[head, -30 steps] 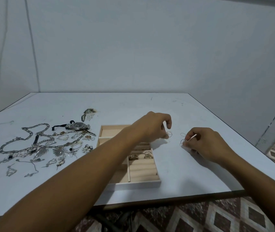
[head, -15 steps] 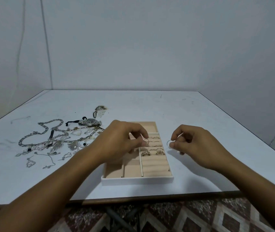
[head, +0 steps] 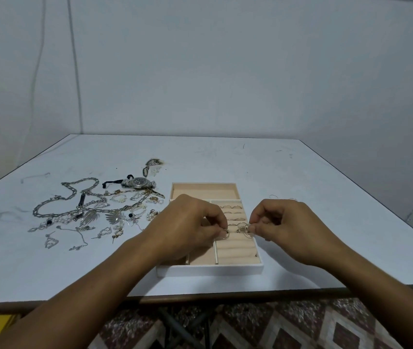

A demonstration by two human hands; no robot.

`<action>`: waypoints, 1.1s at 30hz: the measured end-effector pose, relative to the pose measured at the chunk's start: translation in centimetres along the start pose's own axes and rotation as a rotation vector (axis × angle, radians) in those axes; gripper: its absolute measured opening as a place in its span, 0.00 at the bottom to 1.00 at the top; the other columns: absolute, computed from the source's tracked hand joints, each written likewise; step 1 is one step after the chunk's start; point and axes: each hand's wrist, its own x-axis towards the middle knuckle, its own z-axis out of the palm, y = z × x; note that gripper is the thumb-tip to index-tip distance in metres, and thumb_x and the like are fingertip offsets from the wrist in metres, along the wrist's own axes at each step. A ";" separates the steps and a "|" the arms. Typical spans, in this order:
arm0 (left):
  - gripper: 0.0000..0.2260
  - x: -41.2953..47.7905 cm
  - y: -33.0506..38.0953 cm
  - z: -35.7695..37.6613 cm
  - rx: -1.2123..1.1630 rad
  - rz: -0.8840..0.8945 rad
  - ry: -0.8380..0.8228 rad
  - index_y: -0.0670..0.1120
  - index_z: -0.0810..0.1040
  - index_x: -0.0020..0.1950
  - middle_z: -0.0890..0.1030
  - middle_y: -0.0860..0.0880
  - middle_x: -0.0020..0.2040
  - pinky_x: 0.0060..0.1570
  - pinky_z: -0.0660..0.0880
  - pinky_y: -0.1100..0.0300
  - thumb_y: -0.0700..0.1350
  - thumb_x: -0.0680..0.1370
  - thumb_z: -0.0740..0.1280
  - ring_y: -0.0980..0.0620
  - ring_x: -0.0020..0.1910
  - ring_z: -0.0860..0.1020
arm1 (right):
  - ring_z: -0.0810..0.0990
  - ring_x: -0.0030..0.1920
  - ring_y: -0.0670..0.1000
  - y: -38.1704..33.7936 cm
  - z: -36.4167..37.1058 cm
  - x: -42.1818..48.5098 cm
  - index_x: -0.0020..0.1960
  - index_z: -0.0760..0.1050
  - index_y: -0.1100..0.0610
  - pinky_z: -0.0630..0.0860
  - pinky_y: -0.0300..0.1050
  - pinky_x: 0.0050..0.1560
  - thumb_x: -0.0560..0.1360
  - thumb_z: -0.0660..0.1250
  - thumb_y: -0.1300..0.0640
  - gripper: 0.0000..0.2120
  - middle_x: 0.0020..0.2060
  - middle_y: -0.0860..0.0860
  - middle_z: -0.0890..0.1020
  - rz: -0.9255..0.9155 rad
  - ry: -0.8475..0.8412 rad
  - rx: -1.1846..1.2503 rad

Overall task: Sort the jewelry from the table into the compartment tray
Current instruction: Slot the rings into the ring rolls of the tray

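A beige compartment tray (head: 209,269) with a white rim sits on the table in front of me. Its right side has padded ring rolls (head: 237,248) with several rings slotted in the upper rows. My left hand (head: 188,227) hovers over the tray's middle, pinching a thin ring (head: 223,235) at the rolls. My right hand (head: 288,224) is at the tray's right edge, pinching another thin ring (head: 249,233) over the same row. A heap of loose jewelry (head: 94,212) lies to the tray's left.
A wristwatch (head: 138,183) and a thick silver chain (head: 74,195) are part of the heap. Two thin hoops (head: 274,196) lie on the table beyond my right hand. The table's front edge (head: 200,297) is close to me; a patterned floor lies below.
Both hands moved from the table right of the tray to above the ring rolls, each carrying a thin ring picked up there. My head turned, shifting the view.
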 end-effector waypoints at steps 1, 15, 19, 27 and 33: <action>0.03 0.0 0.1 0.0 0.007 0.005 -0.003 0.55 0.84 0.43 0.80 0.63 0.32 0.36 0.71 0.68 0.51 0.71 0.75 0.65 0.34 0.78 | 0.76 0.32 0.44 0.0 0.0 0.0 0.38 0.79 0.47 0.77 0.49 0.43 0.71 0.73 0.54 0.05 0.30 0.42 0.80 0.002 0.000 -0.005; 0.07 -0.4 0.0 0.1 0.166 0.101 -0.006 0.56 0.84 0.51 0.83 0.58 0.44 0.43 0.76 0.61 0.54 0.75 0.70 0.63 0.41 0.77 | 0.74 0.31 0.40 0.2 0.1 0.0 0.38 0.80 0.48 0.70 0.36 0.37 0.72 0.73 0.54 0.05 0.29 0.40 0.79 0.012 -0.001 -0.037; 0.07 -0.5 0.0 0.2 0.183 0.128 -0.018 0.56 0.84 0.52 0.82 0.57 0.45 0.44 0.76 0.58 0.51 0.76 0.69 0.61 0.42 0.77 | 0.74 0.31 0.40 0.2 0.2 0.0 0.37 0.80 0.47 0.70 0.36 0.36 0.72 0.73 0.54 0.05 0.29 0.39 0.79 0.011 -0.003 -0.045; 0.05 -0.6 0.2 0.2 0.189 0.103 0.007 0.54 0.82 0.49 0.83 0.57 0.44 0.43 0.74 0.61 0.51 0.76 0.69 0.63 0.41 0.75 | 0.74 0.31 0.39 0.1 0.3 0.0 0.37 0.80 0.47 0.67 0.34 0.35 0.72 0.73 0.55 0.06 0.28 0.37 0.78 0.005 -0.006 -0.050; 0.06 -0.8 -0.1 0.5 0.264 0.191 0.010 0.54 0.83 0.50 0.82 0.58 0.46 0.44 0.76 0.57 0.50 0.77 0.67 0.60 0.46 0.77 | 0.76 0.33 0.41 0.3 0.5 0.1 0.37 0.80 0.46 0.71 0.36 0.37 0.71 0.73 0.54 0.06 0.32 0.39 0.80 0.010 0.009 -0.052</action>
